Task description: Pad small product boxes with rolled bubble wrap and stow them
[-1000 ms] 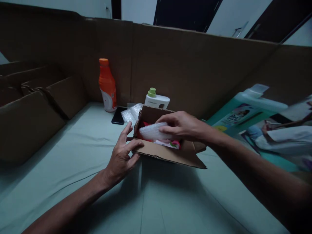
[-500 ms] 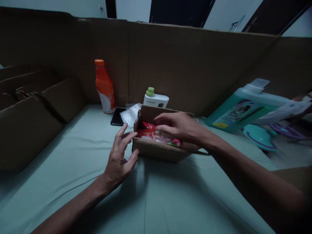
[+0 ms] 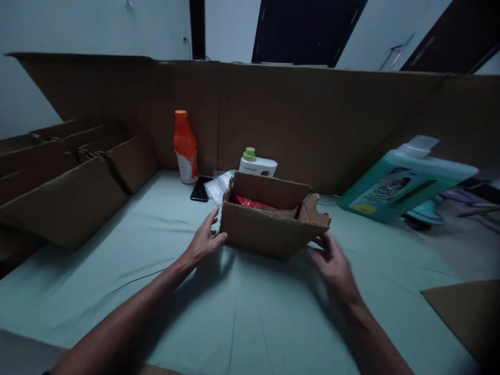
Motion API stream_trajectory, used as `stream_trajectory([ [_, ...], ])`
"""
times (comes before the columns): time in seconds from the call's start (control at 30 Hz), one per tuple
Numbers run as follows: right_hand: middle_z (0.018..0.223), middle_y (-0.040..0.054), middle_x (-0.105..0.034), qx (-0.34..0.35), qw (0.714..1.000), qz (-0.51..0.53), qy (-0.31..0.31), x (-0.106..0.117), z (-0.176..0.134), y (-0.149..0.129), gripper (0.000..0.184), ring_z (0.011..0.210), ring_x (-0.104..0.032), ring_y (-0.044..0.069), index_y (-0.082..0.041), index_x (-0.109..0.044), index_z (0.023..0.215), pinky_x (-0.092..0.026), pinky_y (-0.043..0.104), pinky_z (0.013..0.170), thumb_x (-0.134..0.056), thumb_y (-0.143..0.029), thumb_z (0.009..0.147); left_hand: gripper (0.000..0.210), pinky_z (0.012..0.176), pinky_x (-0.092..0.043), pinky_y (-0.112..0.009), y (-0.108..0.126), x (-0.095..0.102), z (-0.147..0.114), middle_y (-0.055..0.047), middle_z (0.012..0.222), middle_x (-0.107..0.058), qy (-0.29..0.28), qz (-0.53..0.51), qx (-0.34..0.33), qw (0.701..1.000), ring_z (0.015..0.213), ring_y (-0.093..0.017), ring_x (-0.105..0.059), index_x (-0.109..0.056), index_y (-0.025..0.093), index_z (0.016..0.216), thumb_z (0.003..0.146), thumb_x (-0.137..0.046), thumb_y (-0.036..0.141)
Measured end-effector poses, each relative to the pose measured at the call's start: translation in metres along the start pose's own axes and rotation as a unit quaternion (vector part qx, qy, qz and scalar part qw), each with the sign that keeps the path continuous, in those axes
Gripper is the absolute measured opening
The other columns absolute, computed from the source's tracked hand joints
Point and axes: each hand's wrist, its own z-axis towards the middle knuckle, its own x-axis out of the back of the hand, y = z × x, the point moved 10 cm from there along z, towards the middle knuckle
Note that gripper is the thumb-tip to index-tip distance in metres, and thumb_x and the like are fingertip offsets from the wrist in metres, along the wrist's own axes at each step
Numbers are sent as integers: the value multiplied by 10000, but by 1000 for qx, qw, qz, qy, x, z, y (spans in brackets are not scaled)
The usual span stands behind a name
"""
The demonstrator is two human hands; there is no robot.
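A left hand [image 3: 205,242] and a right hand [image 3: 334,263] flank an open cardboard box [image 3: 261,232] on pale green cloth [image 3: 250,312].

Before me, the cardboard box sits mid-cloth, a red packet [image 3: 250,202] inside. The left hand's fingers are spread, unclenched; the right hand's half curl at the box's right end, and I cannot tell whether they grip. Behind stands a white bottle [image 3: 255,167]; farther left, an orange bottle [image 3: 185,143].

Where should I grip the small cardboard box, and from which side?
Probably low on the small cardboard box, at both ends, one hand from each side: its long side faces you, its top is open, and the raised flap at the right looks a weaker hold.
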Motion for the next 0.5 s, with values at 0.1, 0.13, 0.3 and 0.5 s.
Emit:
stream_trajectory([
  [0.1, 1059, 132, -729, -14, 999, -10, -47, -37, 10, 2, 603, 903, -684, 271, -179, -600, 1144, -562, 399, 774, -721, -556, 690, 843, 984, -516, -406, 8, -11, 2, -105, 1502, -507, -20, -1, -21, 1000, 1302, -298, -515, -318, 221, 1551, 760, -607, 243],
  [0.13, 1024, 127, -735, -15, 999, -16, -40, -37, 12, 1, 580, 891, -680, 268, -174, -604, 1122, -557, 393, 770, -709, -555, 697, 854, 998, -509, -407, 12, -15, 1, -101, 1498, -514, -20, -2, -29, 999, 1287, -294, -527, -309, 217, 1557, 756, -606, 233],
  [0.3, 1055, 138, -738, -19, 999, -40, 5, 11, -5, 4, 549, 953, -681, 283, -164, -628, 1090, -556, 370, 773, -730, -536, 699, 929, 1034, -491, -446, 33, -51, -19, -122, 1529, -482, -74, -18, -55, 996, 1320, -334, -504, -281, 208, 1576, 729, -661, 244],
  [0.5, 1016, 106, -751, 35, 998, -52, -15, -5, -42, -18, 479, 919, -701, 276, -203, -653, 1070, -564, 383, 794, -722, -543, 739, 800, 998, -530, -445, 25, -11, -79, -119, 1518, -496, -31, 4, -29, 999, 1256, -304, -576, -348, 238, 1541, 792, -626, 277],
])
